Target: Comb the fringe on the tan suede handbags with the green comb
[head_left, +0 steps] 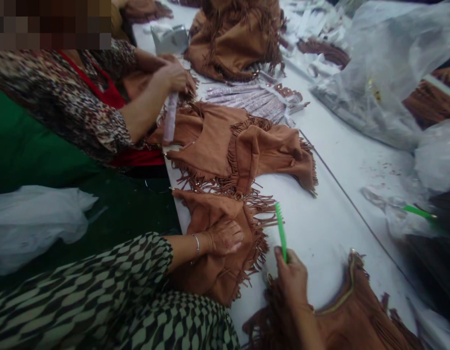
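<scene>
My left hand, with a bracelet at the wrist, lies flat on a brown fringed garment piece at the table's near edge. Its fingers rest on the suede-like cloth without gripping it. In my right hand is a green comb, pinched by its lower end and standing up, teeth toward the fringe. The comb's teeth are apart from most strands, close to the tips of a few. Under my right forearm lies another brown fringed piece with a zipper-like edge.
A co-worker's hands handle brown fringed cloth at the upper left. More brown garments lie beyond my left hand, with a tied bundle of pale strips behind. Clear plastic bags and a second green tool are on the right.
</scene>
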Demonstrator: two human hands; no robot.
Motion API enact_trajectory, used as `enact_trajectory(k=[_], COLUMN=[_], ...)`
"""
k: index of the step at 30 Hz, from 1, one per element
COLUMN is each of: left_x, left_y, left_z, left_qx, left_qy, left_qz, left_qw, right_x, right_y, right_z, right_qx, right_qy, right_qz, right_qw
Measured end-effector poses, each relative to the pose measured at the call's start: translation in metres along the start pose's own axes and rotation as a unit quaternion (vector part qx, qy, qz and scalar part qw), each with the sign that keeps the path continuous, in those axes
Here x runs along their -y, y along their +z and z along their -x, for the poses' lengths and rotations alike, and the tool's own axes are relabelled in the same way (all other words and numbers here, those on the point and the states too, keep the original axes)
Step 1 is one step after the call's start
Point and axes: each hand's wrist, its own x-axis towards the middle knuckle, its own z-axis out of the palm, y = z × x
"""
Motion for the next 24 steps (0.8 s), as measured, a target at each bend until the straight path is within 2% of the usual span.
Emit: enact_trajectory(k=[3, 6, 7, 9, 11, 13, 15, 16, 17, 20, 21, 22, 23, 24], left_x=[-0.002, -0.006, -0.007, -0.008, -0.005, 0.000, 0.005, 0.006, 0.005, -0.007, -0.014, -0.023, -0.033, -0.044], left_y=[-0.002, -0.019, -0.028, -0.045, -0.057, -0.062, -0.064, -0.066, -0.068, -0.078, -0.082, -0.085, -0.088, -0.092], left_z=[0.005, 0.031, 0.046, 0.078, 0.107, 0.126, 0.131, 0.129, 0.125, 0.112, 0.109, 0.106, 0.103, 0.101], left_qx=[-0.029, -0.125, -0.159, -0.206, -0.203, -0.149, -0.106, -0.105, -0.115, -0.144, -0.138, -0.121, -0.094, -0.061], left_qy=[0.006, -0.020, -0.056, -0.190, -0.374, -0.531, -0.599, -0.603, -0.595, -0.547, -0.532, -0.519, -0.506, -0.491], left_qz=[0.017, 0.036, 0.040, 0.049, 0.085, 0.189, 0.330, 0.389, 0.427, 0.459, 0.486, 0.535, 0.603, 0.678], left_qw=[0.999, 0.991, 0.985, 0.959, 0.901, 0.812, 0.721, 0.688, 0.671, 0.685, 0.680, 0.655, 0.609, 0.544], right_x=[0.028, 0.044, 0.046, 0.048, 0.046, 0.044, 0.044, 0.045, 0.049, 0.068, 0.077, 0.086, 0.096, 0.104], right_y=[0.033, 0.053, 0.057, 0.066, 0.074, 0.080, 0.084, 0.083, 0.081, 0.063, 0.054, 0.043, 0.031, 0.018], right_z=[0.042, 0.068, 0.074, 0.085, 0.090, 0.091, 0.090, 0.091, 0.093, 0.108, 0.115, 0.123, 0.130, 0.137], right_qx=[0.043, 0.093, 0.116, 0.148, 0.151, 0.118, 0.091, 0.093, 0.108, 0.168, 0.174, 0.177, 0.175, 0.169], right_qy=[0.001, 0.022, 0.032, 0.052, 0.070, 0.087, 0.115, 0.135, 0.157, 0.201, 0.200, 0.191, 0.179, 0.168], right_qz=[0.030, 0.135, 0.154, 0.161, 0.130, 0.048, -0.111, -0.211, -0.311, -0.527, -0.567, -0.595, -0.613, -0.624], right_qw=[0.999, 0.986, 0.981, 0.974, 0.978, 0.988, 0.983, 0.964, 0.931, 0.808, 0.780, 0.760, 0.749, 0.744])
